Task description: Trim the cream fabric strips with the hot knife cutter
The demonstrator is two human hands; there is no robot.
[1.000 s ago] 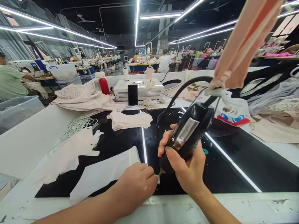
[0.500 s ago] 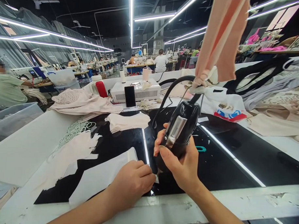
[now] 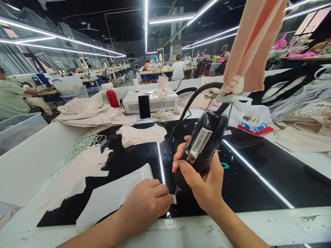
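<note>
My right hand (image 3: 204, 179) is wrapped around a black corded hand tool (image 3: 205, 140) with a silver metal lever on its side. The tool tilts, and its narrow metal tip points down by my left fingertips. A knotted pink cloth strip (image 3: 252, 51) hangs from above and is tied to the tool's top end. My left hand (image 3: 152, 199) is closed at the front of the black board (image 3: 247, 188). Its fingers pinch a small pale strip (image 3: 174, 199), whose end shows beside them. Next to this hand lies a smooth white sheet (image 3: 111, 194), partly under it.
A stack of pale fabric pieces (image 3: 142, 134), white scraps (image 3: 71, 175) and a green cord tangle (image 3: 84, 146) lie leftward. Behind stand a phone (image 3: 144, 107) and a white vented box (image 3: 166, 101). Turquoise-handled object (image 3: 225, 166) and plastic bag (image 3: 252, 116) are rightward.
My right hand and the tool have shifted slightly right, with the hanging pink cloth swinging the same way. The tip now shows a little more clearly. My left hand has hardly moved.
</note>
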